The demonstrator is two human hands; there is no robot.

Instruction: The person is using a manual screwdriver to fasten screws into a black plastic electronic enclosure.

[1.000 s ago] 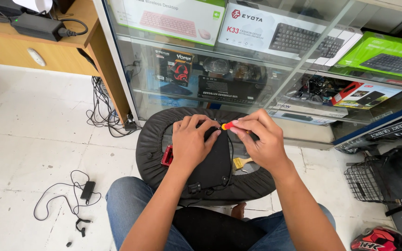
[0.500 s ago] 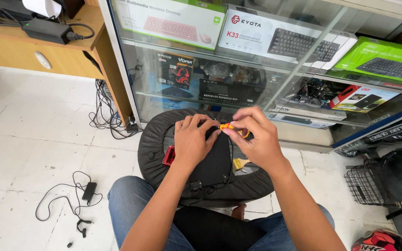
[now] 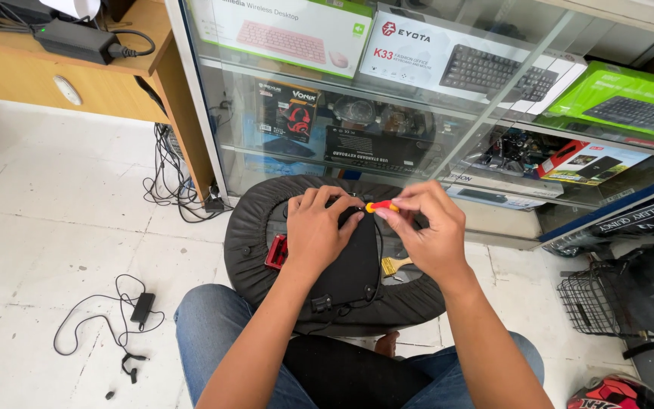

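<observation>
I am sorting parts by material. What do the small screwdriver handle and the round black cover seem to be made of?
The screwdriver, pinched in the right hand, looks like glossy moulded plastic, bright orange and red. The round cover seems to be matt black fabric, judging by its soft wrinkles; this is uncertain.

Left hand lies palm-down, fingers curled; right hand pinches in a fingertip grip.
</observation>
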